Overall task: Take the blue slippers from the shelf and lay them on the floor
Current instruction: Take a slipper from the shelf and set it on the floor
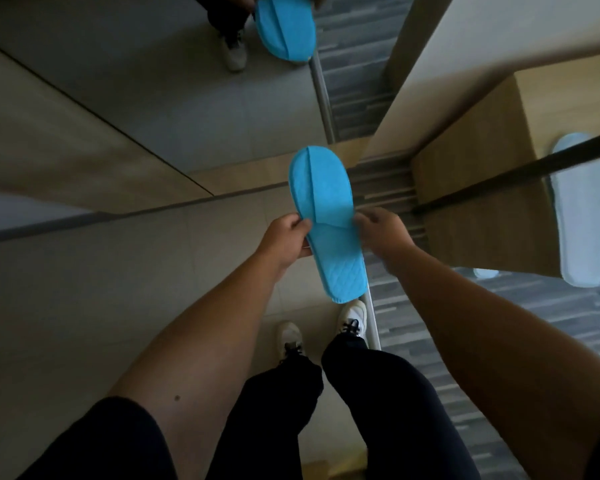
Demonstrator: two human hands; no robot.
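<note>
blue slippers (321, 216): held in the air in front of the person, above the floor, toe end pointing away, heel end toward the person; only one blue shape shows, so whether it is one slipper or a stacked pair cannot be told.
left hand (286, 242): fingers (300, 225) clamped on the left edge of the slippers, at the rim of the upper band.
right hand (383, 233): fingers closed on the right edge, straight across from the left hand.
floor (153, 289): pale tile on the left, bare and open; grey striped carpet (499, 313) on the right.
metal strip (373, 320): marks the edge between tile and carpet, running under the heel of the slippers and past the right shoe (354, 318).
left shoe (290, 337): on the tile, near the right shoe, both below the slippers.
mirror (153, 98): rises from the floor ahead; its bottom edge lies under the toe end; a reflection of the slippers (286, 27) shows at the top.
wooden shelf unit (482, 202): to the right, its near corner close to the right hand; a pale slipper (582, 209) lies in it behind a dark bar.
</note>
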